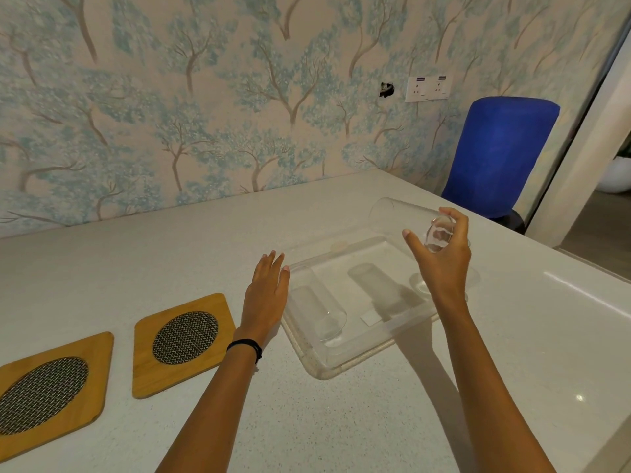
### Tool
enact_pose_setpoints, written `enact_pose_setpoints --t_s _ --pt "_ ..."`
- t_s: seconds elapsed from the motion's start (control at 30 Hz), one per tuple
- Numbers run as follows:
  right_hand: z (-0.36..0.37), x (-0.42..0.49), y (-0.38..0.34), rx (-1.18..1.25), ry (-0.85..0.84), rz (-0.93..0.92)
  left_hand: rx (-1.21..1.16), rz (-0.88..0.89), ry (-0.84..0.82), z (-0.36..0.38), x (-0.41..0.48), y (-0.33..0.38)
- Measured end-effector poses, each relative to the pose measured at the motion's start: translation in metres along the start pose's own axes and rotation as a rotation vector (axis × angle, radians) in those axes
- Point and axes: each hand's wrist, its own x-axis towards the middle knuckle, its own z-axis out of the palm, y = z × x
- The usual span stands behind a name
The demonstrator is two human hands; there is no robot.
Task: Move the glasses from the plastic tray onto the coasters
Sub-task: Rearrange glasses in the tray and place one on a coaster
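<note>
Two forearms are seen closest in, coming up from the near edge of the worktop [341, 421]. A clear glass [403, 218] is gripped by the right hand [440, 257] around its base end and carried tilted almost flat, long axis pointing up-left toward the wall, rim away from the hand, above the far right part of the plastic tray [358, 356]. Nothing is held by the left hand [268, 288], which is spread flat with fingers loose just beside the tray's left rim.

Two more glasses are left lying on their sides in the tray: a left glass [317, 308] near the left hand and a middle glass [374, 285]. A round glassy shape under the right wrist can't be made out properly.

Both wooden coasters, near coaster [184, 343] and far-left coaster [47, 394], are set by the near-left edge, well apart from the held glass, so it probably has to be carried left across the tray and past the left hand, then turned upright. The left hand sits right in that path.
</note>
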Motion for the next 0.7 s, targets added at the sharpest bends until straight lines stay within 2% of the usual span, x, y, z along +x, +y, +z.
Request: enact_pose_setpoints --t_s 0.3,0.7 --pt "-0.008 0.000 0.001 -0.108 -0.005 -0.022 -0.014 0.000 -0.004 -0.001 0.000 0.001" --pt "-0.004 -0.005 0.010 -0.293 -0.214 -0.063 -0.007 0.007 -0.001 -0.001 0.000 0.000"
